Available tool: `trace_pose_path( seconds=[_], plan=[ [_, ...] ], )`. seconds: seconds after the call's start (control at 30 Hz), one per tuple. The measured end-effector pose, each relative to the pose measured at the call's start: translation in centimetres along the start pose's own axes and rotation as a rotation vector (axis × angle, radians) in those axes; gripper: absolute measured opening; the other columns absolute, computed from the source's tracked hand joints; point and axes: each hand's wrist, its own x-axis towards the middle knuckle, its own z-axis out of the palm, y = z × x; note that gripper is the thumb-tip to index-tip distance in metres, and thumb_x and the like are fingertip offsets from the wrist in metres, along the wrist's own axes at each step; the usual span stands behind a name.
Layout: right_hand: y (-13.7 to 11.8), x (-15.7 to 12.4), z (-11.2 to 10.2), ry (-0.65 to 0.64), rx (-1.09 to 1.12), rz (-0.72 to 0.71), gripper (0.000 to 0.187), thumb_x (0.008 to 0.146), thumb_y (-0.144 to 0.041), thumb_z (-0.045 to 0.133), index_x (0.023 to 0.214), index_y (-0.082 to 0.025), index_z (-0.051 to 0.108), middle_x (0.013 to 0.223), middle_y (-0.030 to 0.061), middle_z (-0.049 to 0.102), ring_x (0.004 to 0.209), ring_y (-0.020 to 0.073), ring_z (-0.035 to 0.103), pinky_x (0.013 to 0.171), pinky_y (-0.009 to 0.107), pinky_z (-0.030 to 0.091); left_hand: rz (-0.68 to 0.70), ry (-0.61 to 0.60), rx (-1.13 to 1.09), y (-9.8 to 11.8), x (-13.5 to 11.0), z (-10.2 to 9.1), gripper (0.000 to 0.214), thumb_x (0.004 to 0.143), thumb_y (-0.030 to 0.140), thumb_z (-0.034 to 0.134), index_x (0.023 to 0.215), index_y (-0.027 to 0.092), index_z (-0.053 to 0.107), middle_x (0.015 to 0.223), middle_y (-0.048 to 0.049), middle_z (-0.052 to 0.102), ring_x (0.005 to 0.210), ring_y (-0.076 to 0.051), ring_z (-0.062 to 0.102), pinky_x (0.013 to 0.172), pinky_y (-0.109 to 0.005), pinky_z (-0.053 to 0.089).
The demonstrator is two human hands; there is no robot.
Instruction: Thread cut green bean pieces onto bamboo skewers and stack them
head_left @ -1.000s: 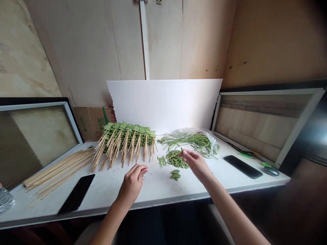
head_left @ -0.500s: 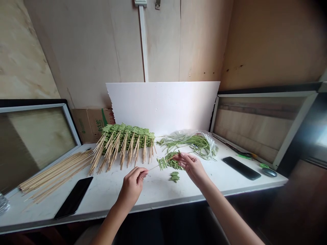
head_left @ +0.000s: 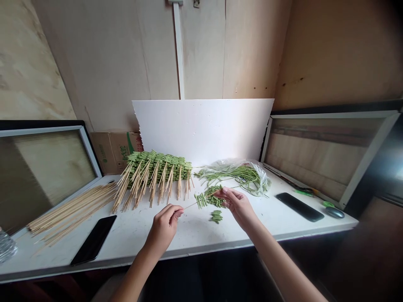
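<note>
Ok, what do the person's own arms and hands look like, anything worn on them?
The left hand and the right hand are bare, without gloves. The left forearm and right forearm show no sleeve, watch or bracelet as far as the view reaches. No rings or markings can be made out.

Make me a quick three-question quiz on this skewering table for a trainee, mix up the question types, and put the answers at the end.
1. What is the left hand pinching?
A. a computer mouse
B. a wooden skewer
C. a plastic bag

2. True or false: the white board stands behind the stack of loaded skewers.

3. How many phones lie on the tabletop?

Key: 1. B. 2. True. 3. Two, one toward each side.
</note>
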Motion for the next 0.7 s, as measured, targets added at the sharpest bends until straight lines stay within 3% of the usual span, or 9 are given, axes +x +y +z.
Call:
trace_pose_path(
  seconds=[0.3, 0.7],
  plan=[
    [0.5, 0.1, -0.2, 0.026, -0.13, -0.12, 0.031, 0.079, -0.048, 0.081, 0.09, -0.018, 0.081, 0.094, 0.0118, 0.08, 0.1, 0.0306, 0.072, 0.061, 0.028, 0.051, 0.041, 0.01, 0.004, 0.2, -0.1, -0.3, 0.016, 0.101, 0.018, 0.052, 0.099, 0.019, 0.067, 0.088, -0.005, 0.069, 0.08, -0.017, 0.066, 0.073, -0.026, 0.051],
    [1.2, -0.5, 0.6, 0.077, -0.193, -0.147, 0.028, 0.081, -0.047, 0.079, 0.091, -0.02, 0.081, 0.096, 0.0109, 0.08, 0.096, 0.0288, 0.072, 0.069, 0.033, 0.056, 0.105, 0.056, 0.061, 0.1, -0.3, 0.2, 0.018, 0.099, 0.01, 0.049, 0.099, 0.018, 0.065, 0.088, -0.0049, 0.068, 0.082, -0.016, 0.067, 0.076, -0.026, 0.053]
  ],
)
